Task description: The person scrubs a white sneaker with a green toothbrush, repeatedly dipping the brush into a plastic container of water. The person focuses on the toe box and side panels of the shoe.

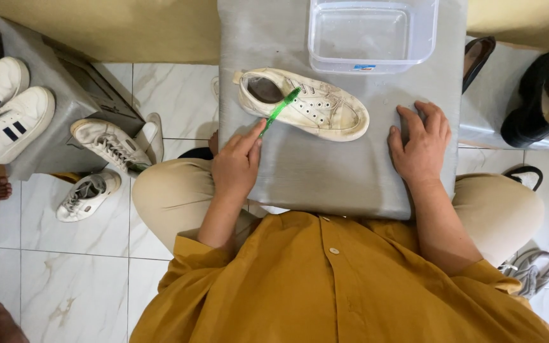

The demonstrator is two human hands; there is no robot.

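Head view: the white shoe (306,105) lies on the grey stool (325,171) in the upper middle of the frame. It looks dirty, so the cleaning seems just begun. Its long side runs left to right, toe pointing right. The left hand (236,166) pinches a green toothbrush (279,111) against it. The right hand (422,143) rests flat, fingers spread.

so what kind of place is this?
Probably a home floor corner used for shoe cleaning. White marble-look floor tiles, loose sneakers around grey boxes, and a clear plastic tub on the grey stand beside the dirty white sneaker point that way.
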